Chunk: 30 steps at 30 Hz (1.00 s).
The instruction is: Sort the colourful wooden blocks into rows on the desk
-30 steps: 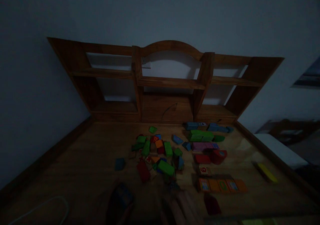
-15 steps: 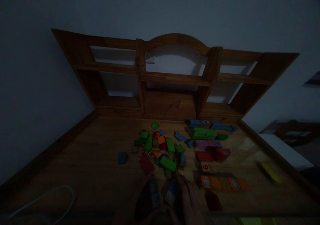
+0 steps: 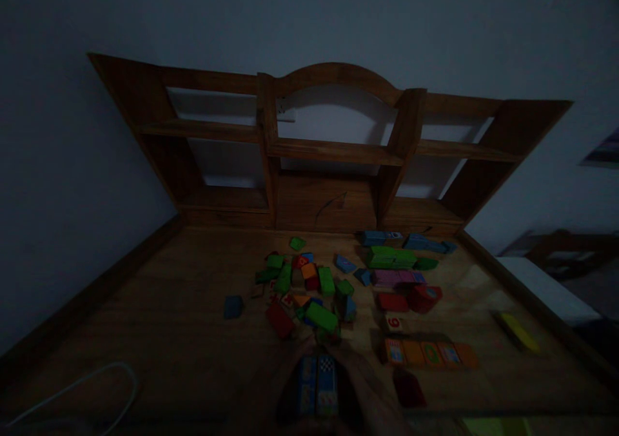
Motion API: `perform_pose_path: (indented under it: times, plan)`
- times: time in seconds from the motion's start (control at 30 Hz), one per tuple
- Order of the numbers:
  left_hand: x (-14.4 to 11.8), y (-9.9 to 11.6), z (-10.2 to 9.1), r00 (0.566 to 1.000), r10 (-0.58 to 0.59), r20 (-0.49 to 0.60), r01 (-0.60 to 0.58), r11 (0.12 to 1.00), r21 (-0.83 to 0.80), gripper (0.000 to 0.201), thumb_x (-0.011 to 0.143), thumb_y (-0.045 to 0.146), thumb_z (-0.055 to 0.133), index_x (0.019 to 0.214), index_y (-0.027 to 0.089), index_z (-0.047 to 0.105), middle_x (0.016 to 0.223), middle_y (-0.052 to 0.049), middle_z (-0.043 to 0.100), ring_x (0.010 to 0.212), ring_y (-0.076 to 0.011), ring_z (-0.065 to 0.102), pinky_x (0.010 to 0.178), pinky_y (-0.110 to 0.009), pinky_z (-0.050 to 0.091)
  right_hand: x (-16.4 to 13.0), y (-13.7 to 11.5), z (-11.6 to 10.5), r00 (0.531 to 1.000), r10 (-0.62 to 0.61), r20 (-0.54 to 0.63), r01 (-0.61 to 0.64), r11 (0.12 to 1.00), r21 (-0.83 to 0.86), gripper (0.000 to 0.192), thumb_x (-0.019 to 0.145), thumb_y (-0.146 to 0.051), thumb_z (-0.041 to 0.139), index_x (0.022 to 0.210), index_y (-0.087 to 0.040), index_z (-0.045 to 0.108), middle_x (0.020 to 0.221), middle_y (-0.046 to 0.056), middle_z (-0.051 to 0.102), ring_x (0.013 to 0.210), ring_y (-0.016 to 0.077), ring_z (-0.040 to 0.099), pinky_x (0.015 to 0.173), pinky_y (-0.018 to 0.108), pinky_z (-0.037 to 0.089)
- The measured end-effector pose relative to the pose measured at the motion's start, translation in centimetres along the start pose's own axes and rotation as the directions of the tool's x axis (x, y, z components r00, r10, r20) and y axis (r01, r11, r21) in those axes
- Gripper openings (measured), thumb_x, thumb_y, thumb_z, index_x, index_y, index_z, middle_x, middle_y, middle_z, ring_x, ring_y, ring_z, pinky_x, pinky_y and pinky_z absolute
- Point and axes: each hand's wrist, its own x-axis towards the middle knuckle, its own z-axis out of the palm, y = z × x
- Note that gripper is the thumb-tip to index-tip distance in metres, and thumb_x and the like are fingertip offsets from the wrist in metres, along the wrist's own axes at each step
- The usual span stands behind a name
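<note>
Dim wooden surface (image 3: 159, 333): both hands now press two blue picture blocks (image 3: 316, 384) together at six o'clock, fingers clamped on them.

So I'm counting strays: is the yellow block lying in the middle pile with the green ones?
No, the yellow block lies alone near the right edge, apart from the pile.

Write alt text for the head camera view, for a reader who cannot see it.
In dim light, two hands hold two blue blocks side by side over a wooden desk: left hand, right hand. Beyond them lie scattered coloured blocks, a row of orange tiles and a yellow block, before a bare wooden shelf unit.
</note>
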Motion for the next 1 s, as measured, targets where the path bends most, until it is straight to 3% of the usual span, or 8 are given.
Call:
perform_pose_path:
  times: [0.2,0.37,0.57,0.73,0.83,1.0]
  plan:
    - [0.6,-0.3,0.2,0.999,0.047,0.027,-0.047,0.999,-0.021,0.085,0.07,0.053,0.081,0.147,0.041,0.048,0.151,-0.007,0.053,0.139,-0.0349,0.049,0.114,-0.052,0.044,0.5,0.3,-0.3,0.997,0.0,0.082,0.0,1.0,-0.007,0.082,0.076,-0.015,0.072,0.154,-0.016,0.045,0.155,0.013,0.049,0.144,0.0288,0.046,0.117,0.044,0.042]
    - [0.5,-0.7,0.1,0.995,0.073,0.063,-0.071,0.997,-0.037,0.084,0.066,0.045,0.086,0.143,0.038,0.053,0.147,-0.009,0.057,0.136,-0.0343,0.054,0.112,-0.051,0.047,0.4,1.1,0.7,0.995,-0.069,0.069,0.071,0.997,-0.022,0.079,0.079,-0.02,0.074,0.153,-0.018,0.047,0.154,0.012,0.05,0.143,0.0302,0.047,0.116,0.045,0.043]
    - [-0.2,-0.6,0.2,1.0,0.024,0.02,-0.023,0.999,-0.048,0.079,0.07,0.047,0.082,0.143,0.044,0.052,0.148,-0.004,0.056,0.135,-0.0341,0.054,0.112,-0.052,0.047,0.7,0.2,-0.2,0.995,-0.065,0.077,0.065,0.998,0.004,0.078,0.078,-0.019,0.078,0.151,-0.022,0.05,0.151,0.009,0.055,0.14,0.028,0.051,0.116,0.042,0.044]
    - [-0.2,-1.0,0.5,1.0,0.005,-0.01,-0.005,0.999,-0.047,0.076,0.068,0.05,0.082,0.139,0.043,0.056,0.143,-0.003,0.061,0.132,-0.0344,0.057,0.11,-0.048,0.051,0.9,-0.7,-1.4,0.99,-0.009,0.144,0.006,1.0,0.021,0.073,0.084,-0.028,0.077,0.152,-0.022,0.05,0.152,0.009,0.054,0.142,0.0269,0.048,0.117,0.039,0.042]
    - [-0.3,-0.9,0.5,0.999,-0.003,-0.035,0.002,0.999,-0.052,0.074,0.065,0.051,0.084,0.134,0.04,0.061,0.141,-0.004,0.063,0.131,-0.0353,0.057,0.109,-0.049,0.052,1.0,-0.6,-1.6,0.984,-0.046,0.173,0.043,0.999,0.021,0.071,0.088,-0.033,0.075,0.153,-0.023,0.048,0.153,0.01,0.053,0.142,0.0276,0.049,0.117,0.039,0.042]
    - [-0.6,0.1,0.3,0.999,0.024,-0.023,-0.026,0.995,-0.096,0.053,0.09,0.051,0.064,0.135,0.024,0.057,0.142,-0.012,0.057,0.127,-0.0282,0.057,0.108,-0.054,0.048,0.9,0.3,-1.4,0.975,-0.187,0.122,0.187,0.982,0.01,0.071,0.092,-0.042,0.072,0.155,-0.028,0.044,0.151,0.008,0.056,0.139,0.027,0.053,0.114,0.037,0.045]
